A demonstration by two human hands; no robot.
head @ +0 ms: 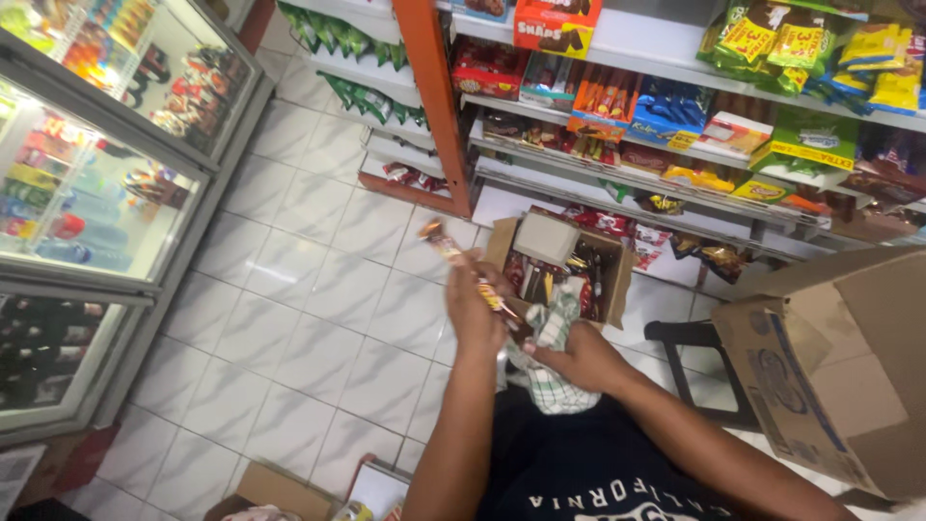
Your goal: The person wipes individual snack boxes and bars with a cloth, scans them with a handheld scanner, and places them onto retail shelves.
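Observation:
My left hand [475,311] is raised over the tiled floor and grips a long, thin snack packet [446,243] in orange and brown wrapping, which sticks up and to the left. My right hand [582,359] is just beside it, closed on a green-and-white checked cloth [558,388] that hangs down against my dark shirt. Right behind both hands, a small open cardboard box [545,238] filled with several snack packets stands on the floor.
A large open cardboard box [834,371] rests on a black stool [687,359] at the right. Shelves [627,116] packed with snacks run across the top. Glass-door coolers [96,193] line the left. More cardboard [280,490] lies near my feet.

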